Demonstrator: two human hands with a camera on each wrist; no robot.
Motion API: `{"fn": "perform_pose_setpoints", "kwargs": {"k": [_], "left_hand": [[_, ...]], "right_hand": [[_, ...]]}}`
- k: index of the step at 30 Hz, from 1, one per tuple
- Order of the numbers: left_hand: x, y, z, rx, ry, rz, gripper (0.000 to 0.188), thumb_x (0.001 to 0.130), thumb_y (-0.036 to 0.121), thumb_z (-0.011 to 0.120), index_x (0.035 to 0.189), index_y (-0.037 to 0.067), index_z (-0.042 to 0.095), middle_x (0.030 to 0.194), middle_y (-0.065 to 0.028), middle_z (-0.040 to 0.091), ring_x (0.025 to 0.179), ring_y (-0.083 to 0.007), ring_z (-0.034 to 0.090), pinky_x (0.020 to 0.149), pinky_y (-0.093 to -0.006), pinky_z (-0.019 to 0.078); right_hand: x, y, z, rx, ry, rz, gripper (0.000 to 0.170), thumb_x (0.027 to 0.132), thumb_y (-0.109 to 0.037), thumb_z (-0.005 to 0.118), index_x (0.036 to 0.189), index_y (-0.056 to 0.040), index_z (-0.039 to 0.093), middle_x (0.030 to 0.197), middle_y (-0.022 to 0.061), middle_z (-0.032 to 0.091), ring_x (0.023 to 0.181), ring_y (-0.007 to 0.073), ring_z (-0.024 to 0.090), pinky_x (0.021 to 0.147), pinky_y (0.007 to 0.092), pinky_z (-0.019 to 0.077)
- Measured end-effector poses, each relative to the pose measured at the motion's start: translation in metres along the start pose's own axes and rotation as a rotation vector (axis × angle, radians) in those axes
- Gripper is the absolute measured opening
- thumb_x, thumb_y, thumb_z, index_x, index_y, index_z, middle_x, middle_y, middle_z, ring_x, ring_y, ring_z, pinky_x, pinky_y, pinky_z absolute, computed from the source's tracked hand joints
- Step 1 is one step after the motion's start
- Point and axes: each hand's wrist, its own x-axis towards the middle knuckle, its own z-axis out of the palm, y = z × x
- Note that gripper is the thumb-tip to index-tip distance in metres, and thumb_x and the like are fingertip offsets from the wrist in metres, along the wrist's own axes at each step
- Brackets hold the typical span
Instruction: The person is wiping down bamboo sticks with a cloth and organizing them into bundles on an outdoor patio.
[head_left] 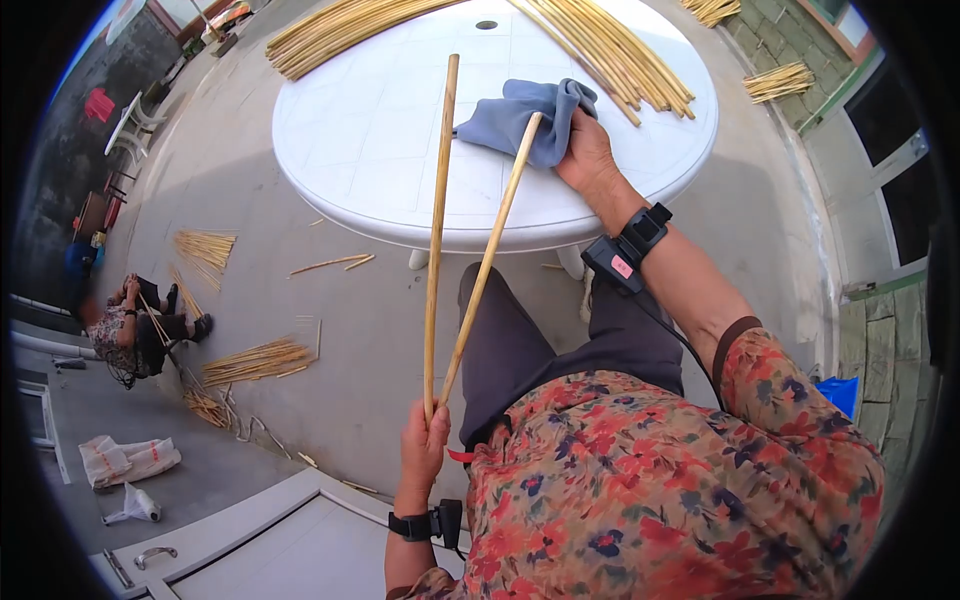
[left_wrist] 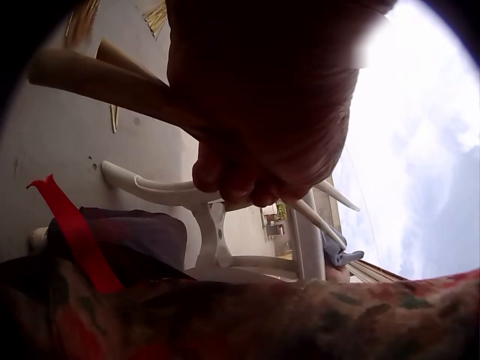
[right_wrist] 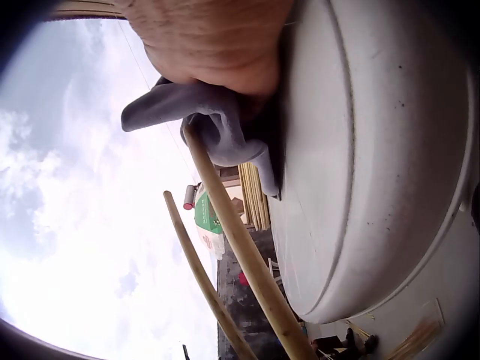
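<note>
My left hand (head_left: 424,445) grips two long yellowish sticks near their lower ends, low in front of the body. One stick (head_left: 440,220) stands nearly upright; the other (head_left: 490,245) leans right, so the two spread apart toward their tops. My right hand (head_left: 588,160) holds a grey-blue cloth (head_left: 515,120) over the near part of the white table, its fingers largely hidden by the fabric. The leaning stick's tip overlaps the cloth in the head view. From the right wrist, the cloth (right_wrist: 217,124) is bunched beneath the hand, with that stick's end right at it.
On the white round table (head_left: 350,150) lie two bundles of sticks, one bundle (head_left: 350,35) at left and another (head_left: 610,55) at right. More stick piles (head_left: 255,360) lie on the concrete floor. Another person (head_left: 130,325) sits at far left. A white door panel (head_left: 280,540) is at lower left.
</note>
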Motion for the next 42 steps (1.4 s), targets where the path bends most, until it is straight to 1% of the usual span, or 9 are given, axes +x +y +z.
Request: {"fn": "perform_pose_setpoints", "kwargs": {"k": [6,11,15,17,27,31,33,40,42], "left_hand": [[0.016,0.029,-0.01,-0.364,-0.039,-0.025,0.015,0.09,0.017,0.044,0.095,0.003,0.043,0.059,0.0013,0.041,0.041,-0.0045,0.033,0.037,-0.0181,0.0302],[0.039,0.056,0.003,-0.734,-0.153,-0.038,0.019,0.092,0.02,0.039,0.095,0.002,0.043,0.055,-0.0035,0.042,0.038,-0.0107,0.041,0.036,-0.0221,0.0364],[0.059,0.065,0.01,-0.765,-0.232,0.006,0.021,0.092,0.02,0.035,0.095,0.001,0.043,0.058,-0.0078,0.048,0.041,-0.0142,0.047,0.039,-0.0252,0.0416],[0.066,0.07,0.011,-0.82,-0.338,0.058,0.022,0.092,0.018,0.037,0.097,-0.002,0.044,0.069,-0.0137,0.057,0.049,-0.0164,0.053,0.048,-0.0269,0.0464],[0.081,0.084,0.023,-0.837,-0.445,0.029,0.027,0.091,0.02,0.035,0.1,-0.004,0.044,0.076,-0.0181,0.058,0.052,-0.0184,0.055,0.051,-0.0268,0.0473],[0.091,0.094,0.03,-0.864,-0.449,0.029,0.027,0.091,0.023,0.034,0.096,-0.002,0.044,0.066,-0.0126,0.054,0.04,-0.014,0.045,0.039,-0.0271,0.0413],[0.1,0.098,0.033,-0.9,-0.498,0.053,0.028,0.092,0.024,0.034,0.096,-0.002,0.043,0.063,-0.0102,0.051,0.037,-0.0125,0.041,0.036,-0.0267,0.039],[0.134,0.13,0.045,-0.965,-0.619,0.003,0.026,0.093,0.025,0.032,0.096,0.002,0.044,0.057,-0.0027,0.037,0.034,-0.0086,0.03,0.033,-0.024,0.0311],[0.142,0.132,0.051,-0.964,-0.664,-0.014,0.026,0.093,0.026,0.032,0.095,0.003,0.044,0.057,-0.002,0.036,0.035,-0.0082,0.03,0.034,-0.0235,0.0305]], "right_hand": [[-0.009,-0.006,0.008,0.045,0.106,-0.061,0.023,0.09,-0.018,0.039,0.107,-0.0044,0.048,0.106,0.0086,0.053,0.1,0.0196,0.051,0.089,0.0332,0.0425],[-0.004,0.006,-0.004,-0.203,-0.188,-0.043,0.023,0.087,-0.017,0.046,0.104,-0.0024,0.051,0.104,0.0072,0.054,0.095,0.0166,0.051,0.086,0.0275,0.0405],[-0.01,0.002,-0.003,-0.233,-0.199,-0.009,0.025,0.09,-0.021,0.042,0.108,-0.0047,0.05,0.107,0.0059,0.054,0.097,0.016,0.052,0.09,0.0291,0.0403],[-0.013,0.001,0.001,-0.262,-0.212,-0.004,0.026,0.091,-0.022,0.041,0.108,-0.0045,0.049,0.107,0.0059,0.054,0.097,0.0158,0.051,0.09,0.0293,0.0403],[-0.021,0.003,0.005,-0.265,-0.233,0.005,0.031,0.088,-0.026,0.046,0.107,-0.0025,0.05,0.106,0.0076,0.053,0.097,0.0152,0.049,0.089,0.0268,0.0384],[-0.023,0.002,0.007,-0.286,-0.254,0.034,0.032,0.09,-0.027,0.042,0.111,-0.0032,0.047,0.107,0.0066,0.054,0.098,0.0158,0.051,0.09,0.0292,0.0409],[-0.027,0.002,0.006,-0.235,-0.307,0.203,0.036,0.09,-0.029,0.043,0.113,-0.0028,0.047,0.108,0.0064,0.054,0.098,0.0156,0.052,0.09,0.0292,0.0409],[-0.068,0.028,0.026,-0.1,-0.534,0.41,0.042,0.082,-0.036,0.056,0.109,-0.0042,0.049,0.098,0.0043,0.056,0.089,0.012,0.054,0.08,0.0265,0.046],[-0.084,0.037,0.04,-0.127,-0.436,0.292,0.041,0.082,-0.03,0.058,0.111,-0.0037,0.046,0.095,0.0034,0.054,0.085,0.0105,0.052,0.077,0.0251,0.0464]]}}
